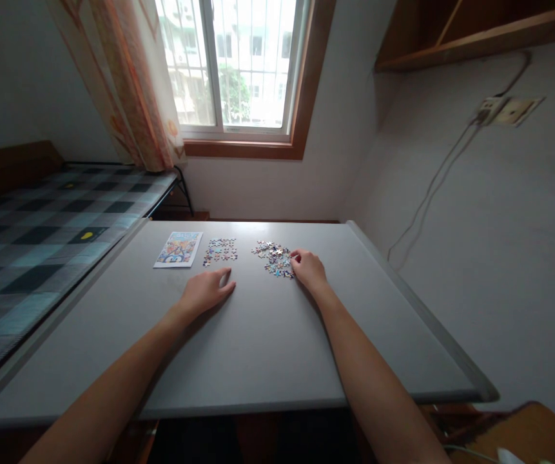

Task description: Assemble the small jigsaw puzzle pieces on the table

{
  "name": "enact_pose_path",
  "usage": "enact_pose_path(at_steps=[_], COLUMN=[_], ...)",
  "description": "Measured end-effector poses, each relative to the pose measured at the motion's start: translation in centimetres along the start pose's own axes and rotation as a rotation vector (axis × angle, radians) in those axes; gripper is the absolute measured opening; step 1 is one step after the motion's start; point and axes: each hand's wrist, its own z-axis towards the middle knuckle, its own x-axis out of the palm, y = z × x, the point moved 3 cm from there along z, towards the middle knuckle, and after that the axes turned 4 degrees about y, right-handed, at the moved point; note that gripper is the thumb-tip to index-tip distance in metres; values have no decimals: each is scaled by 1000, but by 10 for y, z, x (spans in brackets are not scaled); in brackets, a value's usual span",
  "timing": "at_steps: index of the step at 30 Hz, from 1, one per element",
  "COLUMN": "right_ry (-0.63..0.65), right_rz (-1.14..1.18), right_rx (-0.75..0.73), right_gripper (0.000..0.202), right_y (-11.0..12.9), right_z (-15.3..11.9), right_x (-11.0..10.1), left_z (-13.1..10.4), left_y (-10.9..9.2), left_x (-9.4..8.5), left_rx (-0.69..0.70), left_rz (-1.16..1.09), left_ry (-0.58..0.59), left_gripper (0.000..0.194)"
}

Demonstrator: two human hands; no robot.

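A loose pile of small jigsaw puzzle pieces (pixel 277 263) lies on the grey-white table (pixel 258 341). At its right edge is my right hand (pixel 309 267), fingers curled together and fingertips against the pieces. Whatever may be pinched there is too small to make out. My left hand (pixel 207 289) rests on the tabletop with thumb and forefinger apart, holding nothing. Just beyond its fingertips, puzzle pieces laid in short rows (pixel 222 250) form a rough block with gaps. To the left of these rows lies a colourful picture sheet (pixel 179 250) with a white border.
A bed with a checked cover (pixel 113 206) stands along the table's left side. Behind the table are a barred window (pixel 253 64) and an orange curtain (pixel 135 84). Cables hang from a wall socket (pixel 492 111) at right, below a wooden shelf (pixel 480 38).
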Motion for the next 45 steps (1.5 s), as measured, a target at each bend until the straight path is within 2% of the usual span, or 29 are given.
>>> enact_pose_path(at_steps=[10, 23, 38, 45], right_ry=[85, -11, -46, -39], right_rz=[55, -23, -18, -12], right_rx=[-220, -244, -136, -10], right_gripper=[16, 21, 24, 24], right_y=[9, 24, 10, -2], right_z=[0, -11, -3, 0], right_x=[11, 23, 15, 9], left_z=[1, 0, 1, 2], left_y=[1, -1, 0, 1], left_x=[2, -1, 0, 1], left_rx=[9, 0, 11, 18], left_rz=[1, -6, -35, -26], left_ry=[-7, -22, -35, -33], left_gripper=[52, 52, 51, 51])
